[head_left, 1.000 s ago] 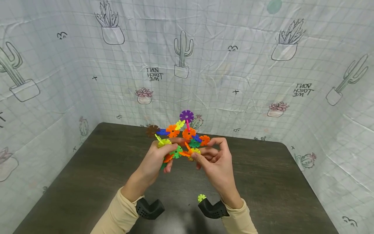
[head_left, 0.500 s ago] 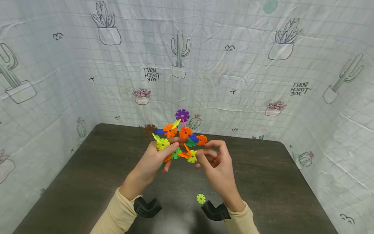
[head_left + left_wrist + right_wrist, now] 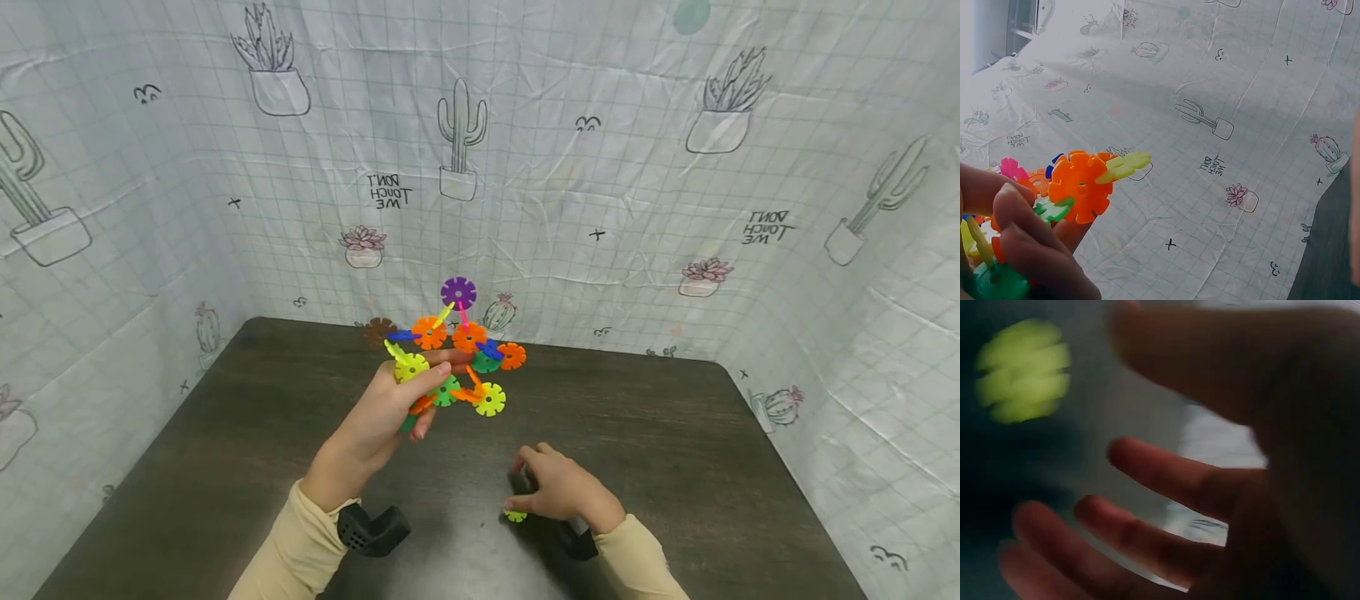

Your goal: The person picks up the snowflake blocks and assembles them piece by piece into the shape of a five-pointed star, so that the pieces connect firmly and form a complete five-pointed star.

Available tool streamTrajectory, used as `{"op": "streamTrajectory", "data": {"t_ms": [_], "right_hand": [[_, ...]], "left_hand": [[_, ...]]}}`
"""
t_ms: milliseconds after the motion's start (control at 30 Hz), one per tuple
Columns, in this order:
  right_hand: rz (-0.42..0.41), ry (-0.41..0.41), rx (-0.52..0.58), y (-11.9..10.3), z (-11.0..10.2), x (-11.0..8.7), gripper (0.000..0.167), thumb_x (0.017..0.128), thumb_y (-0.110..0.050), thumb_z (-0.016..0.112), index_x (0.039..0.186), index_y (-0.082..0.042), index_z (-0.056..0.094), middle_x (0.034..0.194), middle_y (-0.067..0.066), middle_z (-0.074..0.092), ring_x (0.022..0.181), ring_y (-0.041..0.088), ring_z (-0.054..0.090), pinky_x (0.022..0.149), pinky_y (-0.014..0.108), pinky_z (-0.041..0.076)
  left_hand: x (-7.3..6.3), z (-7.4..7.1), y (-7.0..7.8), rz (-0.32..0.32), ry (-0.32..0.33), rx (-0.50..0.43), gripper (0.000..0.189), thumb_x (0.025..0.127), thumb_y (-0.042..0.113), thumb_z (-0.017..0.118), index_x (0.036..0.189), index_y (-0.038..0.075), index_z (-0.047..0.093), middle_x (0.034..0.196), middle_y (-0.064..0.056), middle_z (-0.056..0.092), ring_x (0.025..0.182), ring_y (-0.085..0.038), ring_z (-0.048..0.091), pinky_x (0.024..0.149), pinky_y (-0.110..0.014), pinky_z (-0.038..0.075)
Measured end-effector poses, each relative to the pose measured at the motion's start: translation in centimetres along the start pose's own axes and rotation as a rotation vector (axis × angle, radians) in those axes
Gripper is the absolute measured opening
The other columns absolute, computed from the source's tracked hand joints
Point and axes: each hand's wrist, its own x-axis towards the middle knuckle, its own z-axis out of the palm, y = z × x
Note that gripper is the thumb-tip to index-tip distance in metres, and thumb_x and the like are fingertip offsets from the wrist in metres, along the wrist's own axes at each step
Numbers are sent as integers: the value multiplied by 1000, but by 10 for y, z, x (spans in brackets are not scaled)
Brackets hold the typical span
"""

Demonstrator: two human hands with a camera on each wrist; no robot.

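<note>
My left hand (image 3: 386, 408) grips a linked cluster of colourful notched plastic discs, thumb pressed on a yellow-green one (image 3: 412, 367). A purple disc (image 3: 458, 292) tops the cluster; a brown disc (image 3: 381, 332) sticks out left and another yellow-green disc (image 3: 490, 399) hangs at the lower right. In the left wrist view an orange disc (image 3: 1080, 187) stands out past the fingers. My right hand (image 3: 562, 487) is over a loose yellow-green disc (image 3: 515, 517) on the table. The right wrist view shows that loose disc (image 3: 1022, 372) blurred, apart from the spread fingers and thumb.
Underneath is a dark wood-look table (image 3: 660, 467). A white grid cloth (image 3: 525, 167) printed with cacti hangs along its back and both sides. Each wrist carries a black camera mount (image 3: 372, 531).
My right hand has let go of the cluster's lower right disc and come down to the loose disc near me. My left hand still holds the cluster, shifted slightly left.
</note>
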Motion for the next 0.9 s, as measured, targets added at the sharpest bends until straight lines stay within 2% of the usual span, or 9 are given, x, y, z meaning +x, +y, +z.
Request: {"op": "streamTrajectory", "data": {"t_ms": [67,267,300,400,533,567,700,867,900], "right_hand": [[18,-58,-44,6,9,2,39,82,-33,86,104,-13,61,99,4,52,86,20,51,72,40,47],[-41,-58,-31,9,18,5,25,81,-17,86,87,-9,63,85,2,53,75,16,46,63,31,42],[-49,-72,-32,8,18,5,24,82,-16,85,86,-9,63,84,2,53,74,16,46,62,30,42],[-38,-115,-36,6,18,5,23,84,-17,84,86,-9,63,85,2,52,75,16,46,62,30,42],[-10,-135,-54,3,18,3,29,80,-19,88,90,-11,61,88,1,52,79,17,46,66,31,43],[-12,-135,-64,3,19,3,30,79,-19,89,90,-11,61,89,0,52,80,16,47,66,31,44],[-28,-140,-97,1,19,3,30,76,-14,90,88,-12,62,91,-1,52,80,15,48,67,30,46],[-36,-167,-68,0,17,3,32,76,-12,89,86,-14,59,83,-1,52,71,13,45,60,29,40],[-55,-165,-52,1,17,3,32,76,-11,88,86,-14,58,80,-2,53,69,12,45,58,28,39]], "left_hand": [[0,0,0,-4,2,-1,39,105,22,54,138,3,59,121,7,65,44,-7,41,46,-18,38],[0,-3,1,-2,2,-1,40,104,22,54,138,1,58,117,6,65,45,-8,41,47,-18,37],[0,-3,1,-2,4,-1,40,104,21,54,138,0,58,114,7,66,45,-8,40,47,-18,37],[-1,-4,1,-7,0,3,42,104,21,55,140,-1,57,92,9,65,45,-8,40,48,-18,37],[-2,-4,2,-14,-9,7,43,104,23,54,141,1,57,79,10,60,45,-8,41,48,-19,37],[-3,-4,2,-12,-11,6,43,105,23,54,141,1,57,84,10,62,45,-8,41,48,-19,37],[-4,-3,3,-9,-8,8,42,105,23,54,141,4,58,84,9,62,45,-9,41,48,-19,37],[-5,-3,4,2,-10,12,41,105,22,53,141,3,58,108,7,66,45,-9,42,48,-19,37],[-5,-3,4,4,-10,13,41,105,22,53,141,3,58,108,8,67,45,-9,42,48,-19,37]]}}
